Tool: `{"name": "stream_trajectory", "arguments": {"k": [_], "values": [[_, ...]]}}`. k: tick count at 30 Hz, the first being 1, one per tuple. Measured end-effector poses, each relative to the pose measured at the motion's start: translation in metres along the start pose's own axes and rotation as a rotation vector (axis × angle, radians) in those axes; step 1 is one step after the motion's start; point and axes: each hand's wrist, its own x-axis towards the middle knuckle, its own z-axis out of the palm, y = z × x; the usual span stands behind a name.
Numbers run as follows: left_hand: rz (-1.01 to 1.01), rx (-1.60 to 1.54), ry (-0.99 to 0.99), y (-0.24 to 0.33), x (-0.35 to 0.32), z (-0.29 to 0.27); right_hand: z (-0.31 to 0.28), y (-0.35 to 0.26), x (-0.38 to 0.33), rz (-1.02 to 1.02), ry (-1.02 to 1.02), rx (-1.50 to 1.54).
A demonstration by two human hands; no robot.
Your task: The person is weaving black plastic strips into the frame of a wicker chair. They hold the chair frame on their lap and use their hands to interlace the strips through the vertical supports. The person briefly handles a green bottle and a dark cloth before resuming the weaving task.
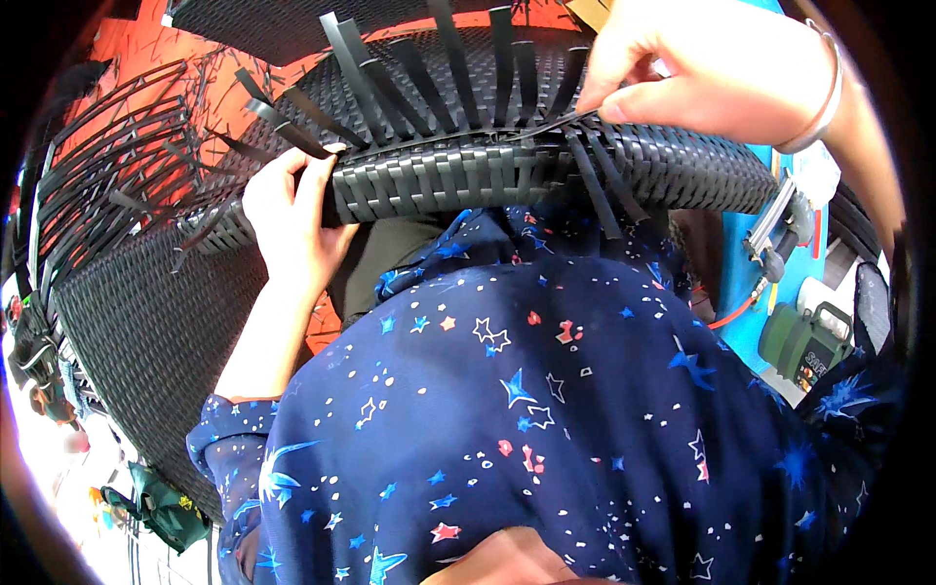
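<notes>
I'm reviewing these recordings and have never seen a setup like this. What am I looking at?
There is no robot here, only a person's bare hands. The single picture comes from a wide fisheye camera on the person's head, looking down, so straight edges bend and the star-patterned shirt fills the lower part.

Across the front runs a black woven piece, with loose strips standing up from it. The right hand pinches a thin black strip along its edge. The left hand touches the weave; whether it also grips a strip is unclear. At right, a metal tool lies over a blue surface.
</notes>
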Motion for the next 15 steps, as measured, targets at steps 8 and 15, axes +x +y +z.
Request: {"name": "stream_trajectory", "arguments": {"k": [8, 15], "values": [[0.030, 0.010, 0.037, 0.000, 0.000, 0.007, 0.088, 0.025, -0.005, -0.114, 0.607, -0.121], [0.020, -0.018, -0.022, -0.006, -0.002, 0.012, 0.138, 0.036, -0.001, -0.018, 0.736, 0.137]]}}
